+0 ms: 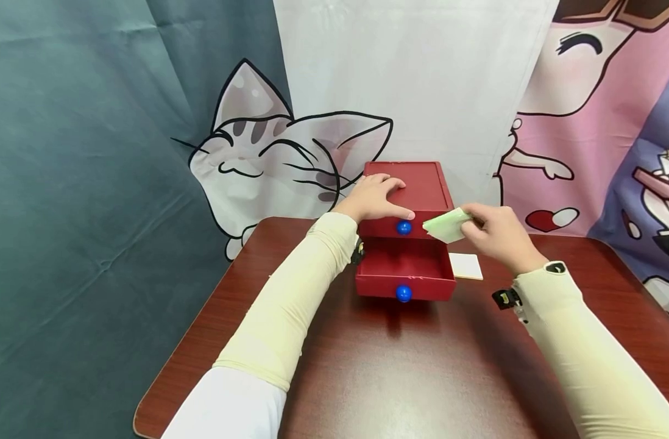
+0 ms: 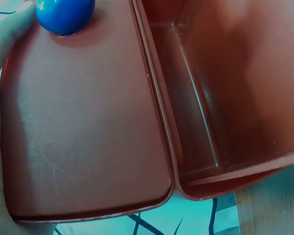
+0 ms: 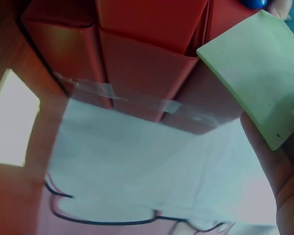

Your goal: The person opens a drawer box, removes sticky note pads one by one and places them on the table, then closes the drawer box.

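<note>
A red drawer box (image 1: 417, 183) stands on the table, one drawer (image 1: 375, 286) pulled out below its top drawer. Nothing shows inside the pulled-out drawer, whose front carries a blue knob (image 1: 403, 293). My left hand (image 1: 374, 198) rests on the box's top left side, fingers spread over the lid. Its thumb reaches down the front, close by the upper blue knob (image 1: 404, 227). In my right hand (image 1: 496, 235) is a light green pad of sticky notes (image 3: 257, 73), pinched at its edge between thumb and fingers. The pad is held up just right of the upper drawer front.
A pale, square pad (image 1: 466, 266) lies on the brown table (image 1: 400, 372) right of the box. Clear tape (image 3: 171, 106) runs across the box's side in the right wrist view. Behind the table hangs a printed cloth (image 1: 422, 79) with cartoon figures.
</note>
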Demonstrator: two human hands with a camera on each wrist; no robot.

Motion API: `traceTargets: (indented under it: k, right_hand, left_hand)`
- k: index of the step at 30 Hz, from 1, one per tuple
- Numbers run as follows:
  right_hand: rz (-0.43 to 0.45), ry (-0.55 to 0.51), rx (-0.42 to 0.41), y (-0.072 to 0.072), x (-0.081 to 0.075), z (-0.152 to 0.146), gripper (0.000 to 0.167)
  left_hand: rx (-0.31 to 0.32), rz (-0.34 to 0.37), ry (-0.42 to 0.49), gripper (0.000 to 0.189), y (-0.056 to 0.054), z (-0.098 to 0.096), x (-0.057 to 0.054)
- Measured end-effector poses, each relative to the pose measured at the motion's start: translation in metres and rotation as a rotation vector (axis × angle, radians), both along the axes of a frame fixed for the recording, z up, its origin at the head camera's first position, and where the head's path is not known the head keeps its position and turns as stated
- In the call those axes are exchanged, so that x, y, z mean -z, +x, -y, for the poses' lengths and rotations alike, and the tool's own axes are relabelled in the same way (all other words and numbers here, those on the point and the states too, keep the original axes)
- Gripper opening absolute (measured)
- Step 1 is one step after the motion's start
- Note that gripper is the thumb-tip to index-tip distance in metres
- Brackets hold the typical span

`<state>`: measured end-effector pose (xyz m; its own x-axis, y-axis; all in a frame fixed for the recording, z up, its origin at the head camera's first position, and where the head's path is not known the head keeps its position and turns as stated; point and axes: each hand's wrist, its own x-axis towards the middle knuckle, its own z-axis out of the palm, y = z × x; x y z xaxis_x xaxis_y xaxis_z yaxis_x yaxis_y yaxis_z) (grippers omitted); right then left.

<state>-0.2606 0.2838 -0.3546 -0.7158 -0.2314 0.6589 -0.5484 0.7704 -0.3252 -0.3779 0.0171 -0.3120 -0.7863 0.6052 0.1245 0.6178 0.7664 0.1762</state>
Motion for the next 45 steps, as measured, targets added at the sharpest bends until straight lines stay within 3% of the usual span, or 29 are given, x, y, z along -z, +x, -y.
traceTargets:
  k: [6,16,22,29,33,39,45]
  right_hand:
    - [0.078,-0.262,0.067,0.003,0.021,-0.014,0.024]
    - [0.094,-0.491,0.151,0.007,0.052,-0.031,0.025]
    - [0.153,-0.645,0.239,0.012,0.067,-0.039,0.026]
    - [0.209,-0.798,0.404,0.018,0.088,-0.047,0.026]
    - [0.288,-0.903,0.431,0.02,0.099,-0.052,0.025]
    - [0.402,-0.892,0.414,0.018,0.111,-0.063,0.027]
    - [0.46,-0.832,0.479,0.02,0.125,-0.074,0.043]
  left_hand:
    - [-0.001,0.0,-0.004,0.081,0.001,-0.001,0.001]
    - [-0.01,0.007,-0.002,0.081,-0.002,-0.001,0.003]
    - [-0.007,0.013,0.005,0.081,-0.002,0.001,0.003]
    - [-0.008,-0.003,0.003,0.083,-0.005,-0.001,0.004]
    - [-0.006,0.002,0.002,0.083,-0.004,-0.001,0.002]
    - [-0.014,0.002,0.012,0.08,-0.001,0.0,-0.001]
    - [-0.008,0.013,0.007,0.082,-0.002,0.001,0.002]
